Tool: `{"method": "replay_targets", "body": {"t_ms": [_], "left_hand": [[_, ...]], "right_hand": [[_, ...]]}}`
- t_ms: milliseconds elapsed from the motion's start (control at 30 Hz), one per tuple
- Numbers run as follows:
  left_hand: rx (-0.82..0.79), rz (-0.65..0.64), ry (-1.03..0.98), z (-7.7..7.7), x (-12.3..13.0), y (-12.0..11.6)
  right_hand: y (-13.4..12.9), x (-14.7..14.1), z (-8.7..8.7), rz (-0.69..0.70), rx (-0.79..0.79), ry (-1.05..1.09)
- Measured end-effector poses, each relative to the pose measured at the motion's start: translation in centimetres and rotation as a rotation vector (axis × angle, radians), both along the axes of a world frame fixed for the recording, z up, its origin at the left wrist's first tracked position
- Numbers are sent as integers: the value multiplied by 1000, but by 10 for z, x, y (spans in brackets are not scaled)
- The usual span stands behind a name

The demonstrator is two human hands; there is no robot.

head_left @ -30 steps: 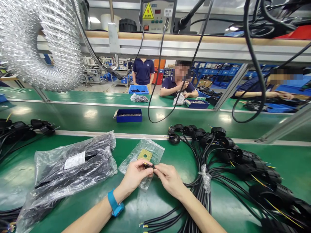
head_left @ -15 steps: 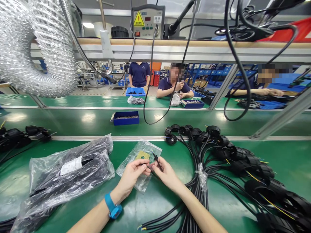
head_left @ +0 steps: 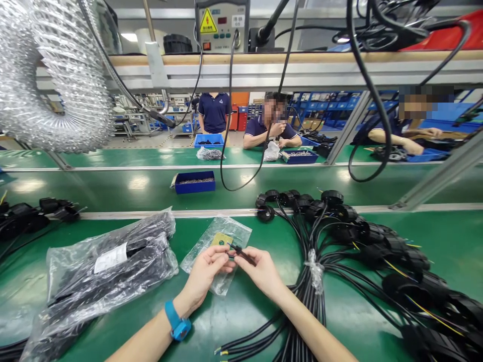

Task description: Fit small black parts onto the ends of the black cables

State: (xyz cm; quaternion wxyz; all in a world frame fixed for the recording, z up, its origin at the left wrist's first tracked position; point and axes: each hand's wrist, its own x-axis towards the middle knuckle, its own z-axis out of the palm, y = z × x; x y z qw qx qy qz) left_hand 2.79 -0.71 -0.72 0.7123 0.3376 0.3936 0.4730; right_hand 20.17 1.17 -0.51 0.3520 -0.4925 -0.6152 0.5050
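Note:
Between my hands is a thin black cable piece [head_left: 244, 254] with a short collar near its end. My right hand [head_left: 261, 271] pinches it, its tip pointing left. My left hand [head_left: 207, 271], with a blue band at the wrist, has its fingers closed at the cable's end; what exactly they grip is too small to tell. Just behind my fingers lies a clear plastic bag [head_left: 237, 232] with a yellow square part [head_left: 222, 239] in it. A tied bundle of black cables [head_left: 302, 301] with round black housings [head_left: 372, 239] lies to the right.
At the left is a large plastic bag of black parts [head_left: 113, 271], with more housings [head_left: 18, 216] behind. A blue bin of small parts [head_left: 195, 188] stands farther back. Cables hang from the overhead shelf [head_left: 264, 73]. Several people sit or stand beyond the bench.
The cable piece in my right hand has tilted from steep to nearly level, its tip swinging left towards my left fingers. The view has shifted slightly. The person at far right has moved their hands.

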Motion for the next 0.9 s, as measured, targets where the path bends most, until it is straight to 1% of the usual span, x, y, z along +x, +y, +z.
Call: {"method": "replay_targets", "body": {"t_ms": [67, 167, 267, 367, 467, 567, 733, 800, 900], "left_hand": [[9, 20, 54, -1, -1, 0], [21, 43, 145, -6, -4, 1], [33, 8, 142, -9, -8, 3], [67, -37, 134, -5, -10, 5], [100, -53, 194, 3, -10, 5], [204, -43, 283, 8, -8, 4], [403, -60, 420, 8, -7, 0], [440, -66, 451, 8, -5, -2], [442, -72, 449, 7, -1, -5]], "right_hand": [[-2, 0, 4, -27, 30, -47], [-3, 0, 9, -5, 68, -70], [-3, 1, 11, 13, 111, -86], [-3, 2, 10, -4, 145, -86], [-5, 2, 10, -13, 155, -91], [-6, 1, 10, -5, 156, -106], [-8, 1, 7, 14, 165, -163], [-8, 1, 4, 27, 155, -171], [-7, -1, 0, 37, 129, -133]]}}
